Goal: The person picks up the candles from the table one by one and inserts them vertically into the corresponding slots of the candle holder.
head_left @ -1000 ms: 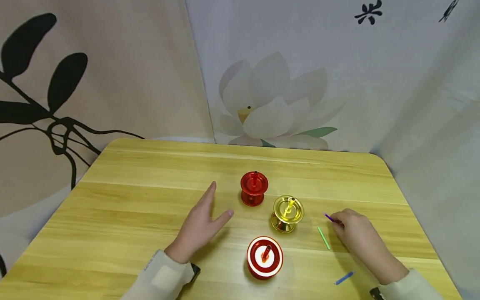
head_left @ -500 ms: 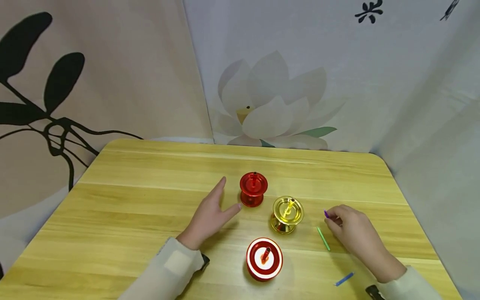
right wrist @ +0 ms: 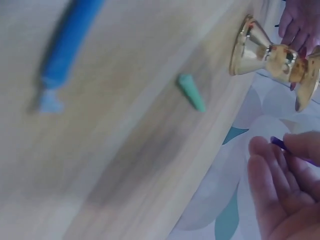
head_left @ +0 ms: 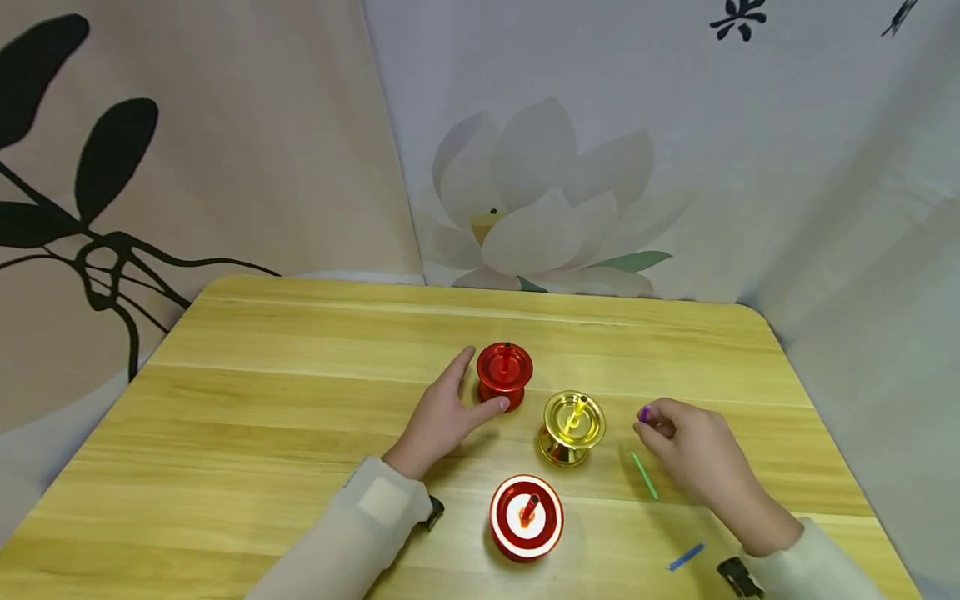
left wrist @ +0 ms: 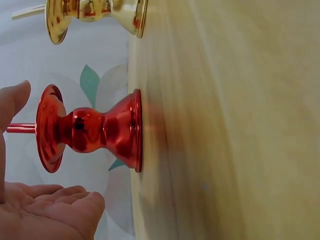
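My left hand (head_left: 447, 414) reaches toward the red metal candle holder (head_left: 505, 367), thumb and fingers spread on either side of it. In the left wrist view the holder (left wrist: 90, 131) stands between the thumb and fingers, and no grip on it shows. My right hand (head_left: 692, 446) pinches a thin purple candle (head_left: 644, 413) between thumb and fingertips, above the table; most of the candle is hidden by the fingers. Just left of that hand stands a gold candle holder (head_left: 573, 421). Below it, a green candle (head_left: 645, 476) lies on the table.
A red and white candle holder (head_left: 527, 518) stands at the near middle of the wooden table (head_left: 300, 358). To its right lies a blue candle (head_left: 686, 557). A printed curtain (head_left: 600, 125) hangs behind the table's far edge.
My left hand has moved right and forward to the red candle holder. The right hand has shifted slightly left and up, and less of the purple candle shows past its fingertips.
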The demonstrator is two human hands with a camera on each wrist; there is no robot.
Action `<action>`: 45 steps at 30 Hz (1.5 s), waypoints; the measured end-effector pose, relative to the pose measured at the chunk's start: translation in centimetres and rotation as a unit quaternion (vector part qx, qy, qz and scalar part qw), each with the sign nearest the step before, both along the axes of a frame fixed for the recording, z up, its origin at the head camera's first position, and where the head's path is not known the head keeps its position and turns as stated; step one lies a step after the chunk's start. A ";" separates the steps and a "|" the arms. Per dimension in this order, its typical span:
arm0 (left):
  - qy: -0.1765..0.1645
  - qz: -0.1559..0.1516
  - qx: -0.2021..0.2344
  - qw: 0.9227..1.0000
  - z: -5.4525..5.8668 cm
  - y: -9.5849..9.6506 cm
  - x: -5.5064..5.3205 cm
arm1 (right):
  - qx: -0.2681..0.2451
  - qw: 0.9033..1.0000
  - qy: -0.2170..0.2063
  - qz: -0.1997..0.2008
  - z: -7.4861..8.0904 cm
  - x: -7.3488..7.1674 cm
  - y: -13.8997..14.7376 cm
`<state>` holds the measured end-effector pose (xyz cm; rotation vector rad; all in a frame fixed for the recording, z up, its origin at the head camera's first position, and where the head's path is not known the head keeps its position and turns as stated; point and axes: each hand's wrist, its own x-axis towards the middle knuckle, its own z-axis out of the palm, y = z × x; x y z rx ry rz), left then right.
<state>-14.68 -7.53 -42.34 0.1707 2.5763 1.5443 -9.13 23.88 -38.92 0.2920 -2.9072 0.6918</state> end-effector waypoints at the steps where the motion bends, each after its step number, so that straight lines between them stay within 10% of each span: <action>1: 0.000 0.002 0.008 1.000 -0.1 0.0 -0.1 | -0.004 1.000 0.004 0.001 0.1 -0.1 -0.2; 27: 0.015 -0.002 0.024 1.000 0.3 1.3 -1.7 | -0.114 0.992 0.018 0.050 3.9 -4.2 -6.1; 45: 0.013 -0.019 0.019 1.000 0.2 1.7 -1.9 | -0.095 0.993 -0.024 0.069 5.0 -6.8 -10.4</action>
